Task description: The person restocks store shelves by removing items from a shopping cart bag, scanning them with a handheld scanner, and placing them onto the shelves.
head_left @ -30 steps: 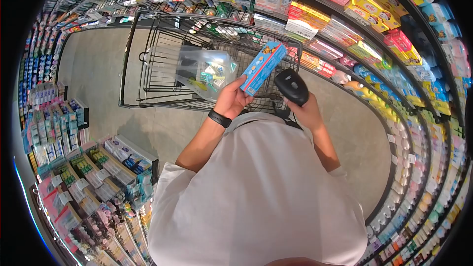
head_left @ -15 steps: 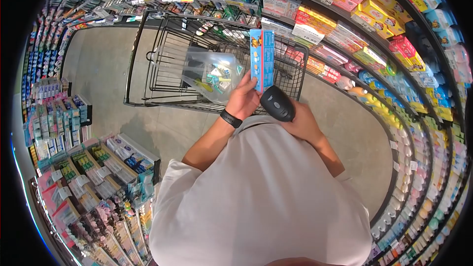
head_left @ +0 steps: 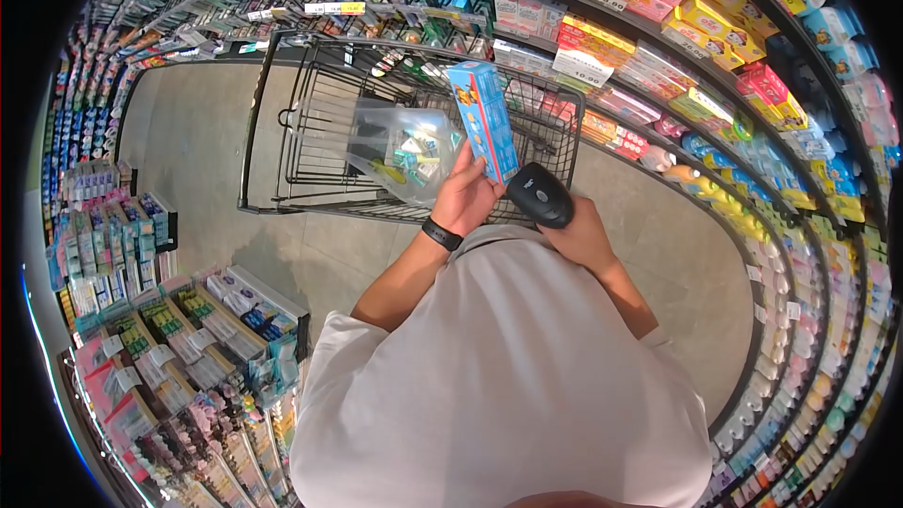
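One blue box (head_left: 483, 122) tilts over the shopping cart (head_left: 262, 85), its lower end held in the left grip (head_left: 467, 198), and could slip if the black device (head_left: 541, 196) clasped in the right grip (head_left: 581, 237) bumps it.

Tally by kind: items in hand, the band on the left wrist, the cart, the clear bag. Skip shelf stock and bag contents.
Box: 1
Black device: 1
Wristband: 1
Cart: 1
Clear bag: 1
Total: 5
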